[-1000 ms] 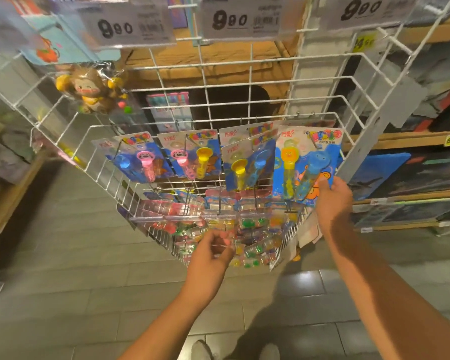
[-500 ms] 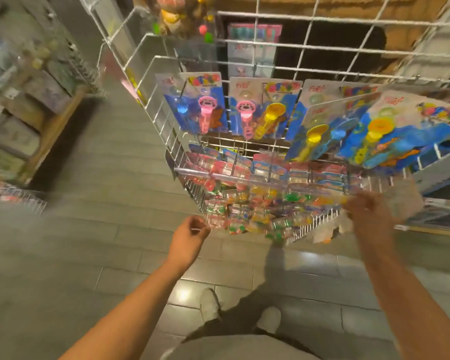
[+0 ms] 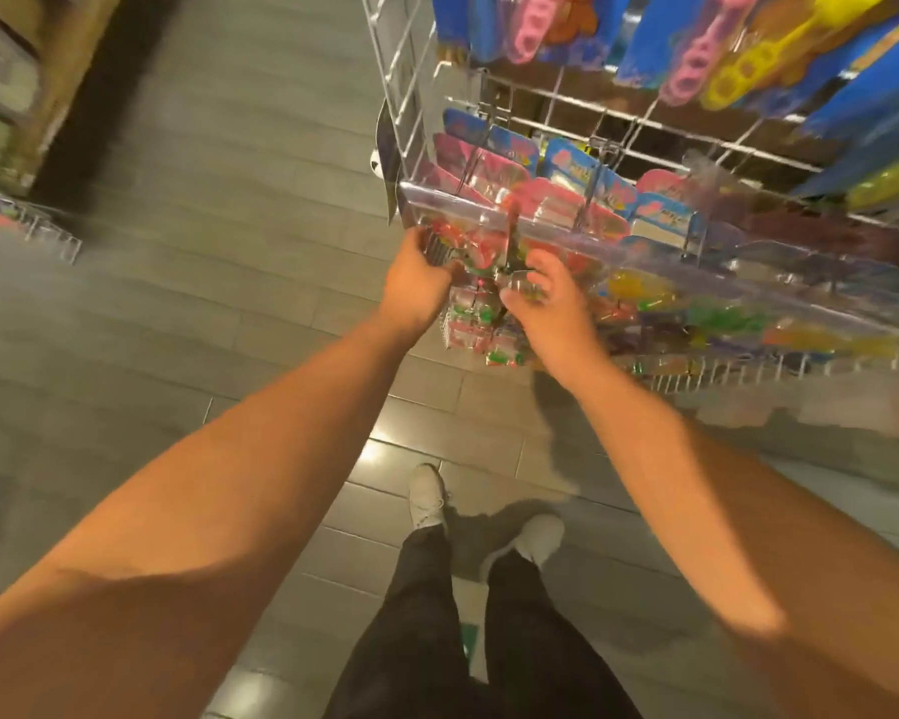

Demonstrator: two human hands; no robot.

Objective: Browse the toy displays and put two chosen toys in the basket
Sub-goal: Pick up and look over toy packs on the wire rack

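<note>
A stack of small clear-packed toys hangs from a hook at the left end of the lowest row of a white wire display rack. The packs show red, green and pink through the plastic, and the blur hides what the toys are. The stack hangs with its long axis pointing down toward the floor, card headers up at the hook, flat faces turned roughly toward me.

My left hand is on the stack's left edge, fingers curled round a dark-and-red pack near the top. My right hand is on the right side, thumb and fingers pinching the clear packaging close to the hook. The stack sits directly between my two hands, and both touch it, so neither is clearly nearer.

I judge that freeing one pack means sliding it along the hook toward me.

Just above runs a clear plastic strip, with pink and blue card headers behind it. Higher up hang larger blue cards with pink and yellow wands. Below are grey floor tiles and my pale shoes. No basket is in view.
</note>
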